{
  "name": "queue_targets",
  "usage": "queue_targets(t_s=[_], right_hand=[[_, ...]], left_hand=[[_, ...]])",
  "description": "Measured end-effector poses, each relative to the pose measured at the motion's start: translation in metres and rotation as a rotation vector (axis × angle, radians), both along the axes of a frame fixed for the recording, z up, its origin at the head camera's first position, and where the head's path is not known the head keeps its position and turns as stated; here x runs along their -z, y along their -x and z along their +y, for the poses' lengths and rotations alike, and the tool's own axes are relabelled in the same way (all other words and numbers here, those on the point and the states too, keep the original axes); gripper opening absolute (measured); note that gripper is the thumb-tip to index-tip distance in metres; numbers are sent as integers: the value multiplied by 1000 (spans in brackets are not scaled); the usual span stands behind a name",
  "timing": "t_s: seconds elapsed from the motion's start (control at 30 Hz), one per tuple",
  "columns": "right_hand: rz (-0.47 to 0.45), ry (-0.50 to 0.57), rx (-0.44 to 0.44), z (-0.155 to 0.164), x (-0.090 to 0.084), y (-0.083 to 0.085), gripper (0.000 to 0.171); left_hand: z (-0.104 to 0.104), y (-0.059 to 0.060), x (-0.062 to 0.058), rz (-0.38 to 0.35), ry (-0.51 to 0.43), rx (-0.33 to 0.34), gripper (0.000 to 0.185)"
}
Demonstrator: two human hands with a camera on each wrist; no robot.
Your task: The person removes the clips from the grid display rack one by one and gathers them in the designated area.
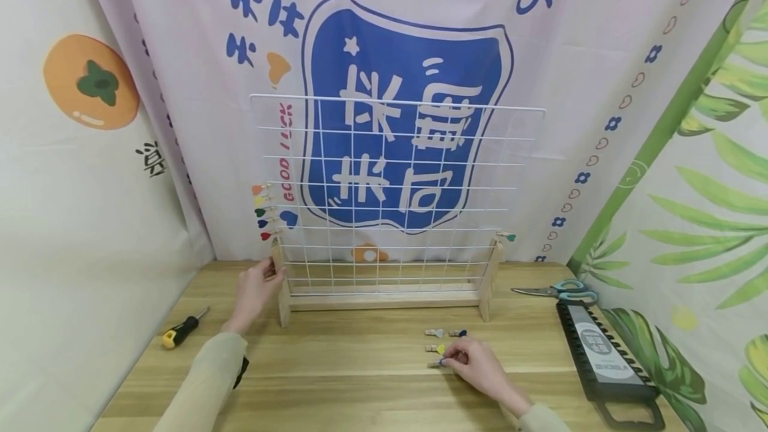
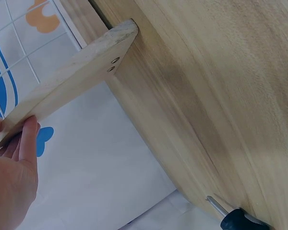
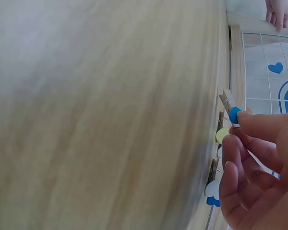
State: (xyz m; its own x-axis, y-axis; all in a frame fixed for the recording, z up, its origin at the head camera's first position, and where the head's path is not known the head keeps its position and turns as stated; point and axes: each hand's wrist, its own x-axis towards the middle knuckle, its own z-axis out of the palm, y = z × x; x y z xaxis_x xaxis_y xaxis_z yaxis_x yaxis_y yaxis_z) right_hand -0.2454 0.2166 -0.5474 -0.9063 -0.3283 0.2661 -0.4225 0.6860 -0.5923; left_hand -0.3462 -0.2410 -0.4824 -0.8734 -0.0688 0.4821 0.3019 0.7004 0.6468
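The right hand (image 1: 480, 365) lies low on the wooden table (image 1: 360, 392), in front of the wire grid rack (image 1: 390, 205) and towards its right foot, the fingers (image 3: 259, 143) curled together and pinching a small blue-tipped wooden clip (image 3: 232, 114) — the clip sits right at the tabletop. Just beyond the fingertips, between the hand and the rack, three more clips (image 1: 444, 339) lie loose: one white, one dark blue, one yellow.

The left hand (image 1: 257, 289) reaches forward to the rack's left wooden upright (image 2: 62, 91) and grips its top end, thumb and fingers closed around the edge. On the grid's left border, just above that hand, a column of coloured clips (image 1: 262, 212) is pegged on; a single green one (image 1: 507, 237) sits at the right border.

Left of the rack lies a yellow-handled screwdriver (image 1: 183, 329). To its right — scissors (image 1: 561, 291) and, nearer, a long black case (image 1: 606, 355). Printed cloth hangs behind the grid.
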Motion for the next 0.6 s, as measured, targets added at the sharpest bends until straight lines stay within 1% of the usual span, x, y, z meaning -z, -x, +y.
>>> queue_targets(t_s=[0.1,0.37,0.5,0.6], right_hand=[[0,-13,-6,-1,1,0,6],[-10,-23,-14,-2,3,-2,5],[-18,-27,-4,-1,3,-3,6],[-13,-37,14,2,-1,-2,8]], left_hand=[[0,0,-1,-13,-5,-3,23],[1,-1,-4,-17,-1,-10,24],[1,-1,-4,-9,-3,-7,24],[1,-1,-3,-8,0,-8,24]])
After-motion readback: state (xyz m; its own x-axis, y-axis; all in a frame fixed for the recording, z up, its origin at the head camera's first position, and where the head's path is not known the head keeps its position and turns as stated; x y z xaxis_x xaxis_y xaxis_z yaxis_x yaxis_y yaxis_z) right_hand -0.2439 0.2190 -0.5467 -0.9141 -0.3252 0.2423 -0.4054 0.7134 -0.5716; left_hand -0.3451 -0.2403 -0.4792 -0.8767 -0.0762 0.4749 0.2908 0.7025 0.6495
